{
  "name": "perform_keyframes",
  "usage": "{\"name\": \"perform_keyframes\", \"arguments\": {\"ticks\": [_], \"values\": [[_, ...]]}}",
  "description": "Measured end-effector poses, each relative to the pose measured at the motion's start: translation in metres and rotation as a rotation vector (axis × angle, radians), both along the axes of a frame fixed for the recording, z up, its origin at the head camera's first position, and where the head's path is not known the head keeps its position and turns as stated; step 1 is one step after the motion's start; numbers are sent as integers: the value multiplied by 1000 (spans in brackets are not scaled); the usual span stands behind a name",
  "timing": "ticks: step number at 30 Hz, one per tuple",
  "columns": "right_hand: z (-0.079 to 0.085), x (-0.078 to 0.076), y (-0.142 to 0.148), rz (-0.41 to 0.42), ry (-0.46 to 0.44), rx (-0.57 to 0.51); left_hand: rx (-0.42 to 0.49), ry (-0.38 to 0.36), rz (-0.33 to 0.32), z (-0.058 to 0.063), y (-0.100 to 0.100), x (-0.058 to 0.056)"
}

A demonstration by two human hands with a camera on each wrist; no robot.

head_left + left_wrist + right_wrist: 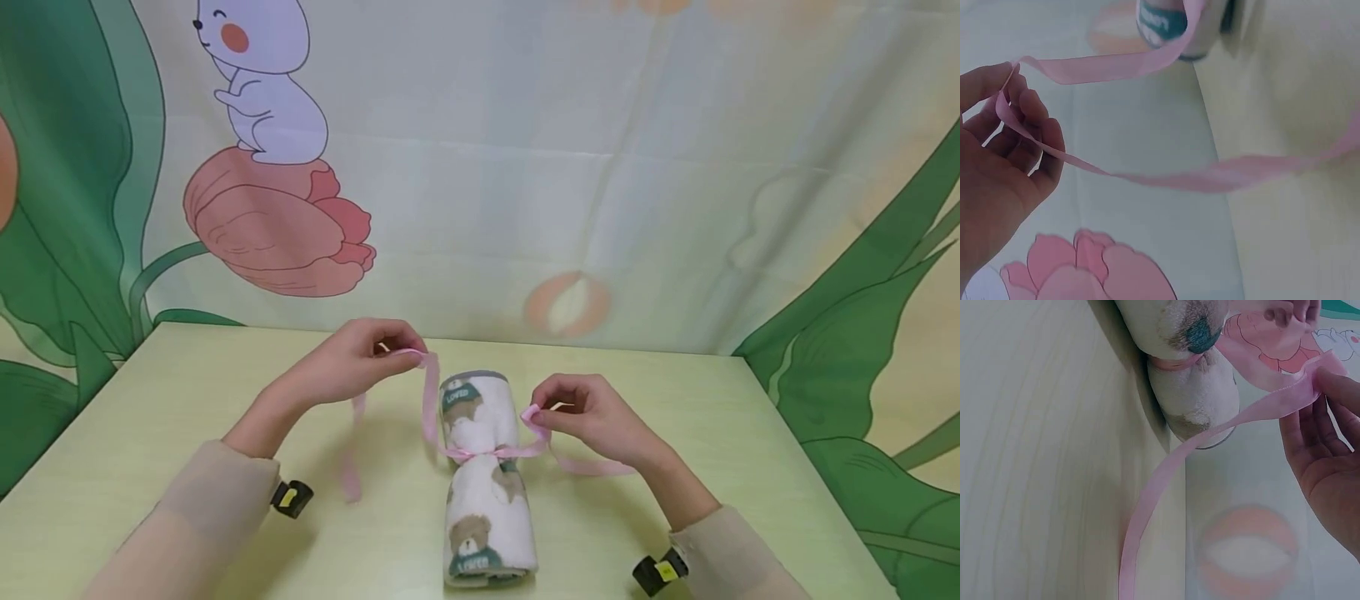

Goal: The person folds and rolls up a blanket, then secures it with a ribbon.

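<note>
A rolled white towel with brown bears and green patches lies lengthwise on the table. Round its middle runs a pink ribbon, cinching it to a narrow waist. My left hand pinches one ribbon end section above and left of the roll; the tail hangs down below that hand. On the other side my right hand pinches the ribbon between thumb and fingers, its tail trailing right across the table. In the right wrist view the ribbon curves down past the towel. Both hands are apart from the towel.
The pale yellow table ends at a hanging cloth backdrop printed with a white animal, flowers and leaves. Black wrist cameras sit at the left cuff and the right cuff.
</note>
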State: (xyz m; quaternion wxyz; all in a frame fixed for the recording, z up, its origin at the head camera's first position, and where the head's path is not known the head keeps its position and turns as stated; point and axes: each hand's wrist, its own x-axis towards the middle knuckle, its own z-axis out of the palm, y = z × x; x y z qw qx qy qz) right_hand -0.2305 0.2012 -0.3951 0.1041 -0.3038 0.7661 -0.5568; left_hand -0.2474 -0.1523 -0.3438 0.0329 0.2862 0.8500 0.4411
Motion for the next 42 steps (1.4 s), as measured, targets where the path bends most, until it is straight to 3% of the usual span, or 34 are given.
{"name": "perform_keyframes", "arguments": {"ticks": [10,19,26,35,42], "values": [[3,0,3,-30,12,-13,43,6,-231,4,50,-1],[5,1,4,-28,7,-37,21,91,-271,2,79,-10],[3,1,5,-16,18,-57,-130,123,-254,-8,84,-10],[-1,0,5,2,19,-65,-61,121,-104,-24,62,-6],[-5,-1,-2,27,19,-71,-27,89,-29,-30,51,2]]}}
